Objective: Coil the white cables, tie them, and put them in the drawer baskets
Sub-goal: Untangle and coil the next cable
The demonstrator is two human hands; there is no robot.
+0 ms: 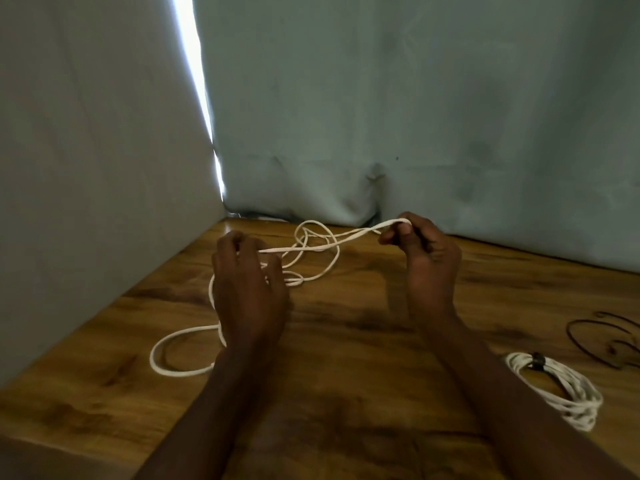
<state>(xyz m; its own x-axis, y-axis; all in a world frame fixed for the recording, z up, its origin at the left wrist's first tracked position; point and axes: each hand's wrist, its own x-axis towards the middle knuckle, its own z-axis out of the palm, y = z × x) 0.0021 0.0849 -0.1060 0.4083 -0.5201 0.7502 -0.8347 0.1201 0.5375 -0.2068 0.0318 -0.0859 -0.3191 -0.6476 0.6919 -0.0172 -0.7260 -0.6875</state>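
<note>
The loose white cable lies spread over the back left part of the wooden table, and I note a doubled run of it stretched taut in the air between the two hands. The rest sits in open loops: a tangle of small loops near the curtain behind the hands, and one wide loop on the table beside the left wrist, towards the table's left edge.

My right hand has its fingers curled round the folded end of the run, the bend of the cable showing over the top of the fingers. My left hand is turned back-up over the other end of the run; its fingers curl loosely, and I judge they hold the cable, though the contact itself is hidden behind the hand.

Risks, as I judge them. The small loops at the back cross one another; pulling the run further could draw them into a knot. The wide loop passes under or beside the left wrist, so the forearm could snag it and drag it off the left edge. Uneven tension between the hands could let the folded end slip from the right fingers and spoil the coil.

Further out, a finished white coil with a dark tie lies at the right, well apart from the hands, with dark thin wire loops beyond it. I see no drawer baskets.
</note>
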